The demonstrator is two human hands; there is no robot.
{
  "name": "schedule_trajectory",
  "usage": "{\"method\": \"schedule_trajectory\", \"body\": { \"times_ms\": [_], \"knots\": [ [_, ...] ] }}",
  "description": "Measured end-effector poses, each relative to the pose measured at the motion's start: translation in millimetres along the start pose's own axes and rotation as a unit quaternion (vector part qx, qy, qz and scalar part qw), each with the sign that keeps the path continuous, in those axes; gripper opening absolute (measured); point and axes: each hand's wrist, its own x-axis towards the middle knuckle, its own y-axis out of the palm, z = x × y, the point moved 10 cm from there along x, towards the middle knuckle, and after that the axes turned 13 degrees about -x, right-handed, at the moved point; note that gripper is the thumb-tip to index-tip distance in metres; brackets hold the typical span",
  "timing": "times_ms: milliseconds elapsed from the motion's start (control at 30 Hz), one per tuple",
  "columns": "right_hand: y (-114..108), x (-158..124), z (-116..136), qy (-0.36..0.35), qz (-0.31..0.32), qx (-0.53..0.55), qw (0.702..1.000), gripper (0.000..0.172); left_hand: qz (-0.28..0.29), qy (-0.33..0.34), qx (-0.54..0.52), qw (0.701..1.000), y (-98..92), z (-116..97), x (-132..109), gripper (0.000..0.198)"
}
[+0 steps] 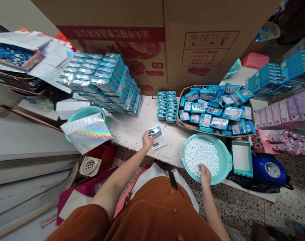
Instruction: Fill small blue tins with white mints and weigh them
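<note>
My left hand [147, 140] is closed around the end of a small blue box [155, 131] with a dark round hole in its top. The box is over the white digital scale [159, 143]; I cannot tell whether it rests on the plate. On the right, my right hand [205, 174] reaches over the near rim of a mint-green basin [227, 164]. Its fingertips are pressed together at the surface of the small white candies [200, 152] there. What they pinch is hidden.
Two rows of small blue boxes [167, 107] stand behind the scale. A carton [182, 126] heaped with blue boxes is at right. Wrapped stacks [109, 82] rise at left, near a green basin [106, 117] with silvery sheets [88, 132]. Large cardboard cartons [142, 20] wall the back.
</note>
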Motion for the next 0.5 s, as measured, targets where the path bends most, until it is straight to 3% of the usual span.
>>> {"method": "schedule_trajectory", "body": {
  "times_ms": [167,333,500],
  "knots": [
    [-2,-5,8,-0.005,-0.011,-0.003,1.000,0.044,0.006,0.003,0.012,1.000,-13.0,22,3,0.034],
    [-9,-16,8,-0.006,-0.056,0.000,0.998,0.046,0.046,0.028,0.004,0.999,-9.8,36,13,0.035],
    [-3,-44,12,-0.014,-0.103,0.009,0.995,0.046,0.124,0.053,-0.021,0.991,-13.9,45,10,0.075]
  ]
}}
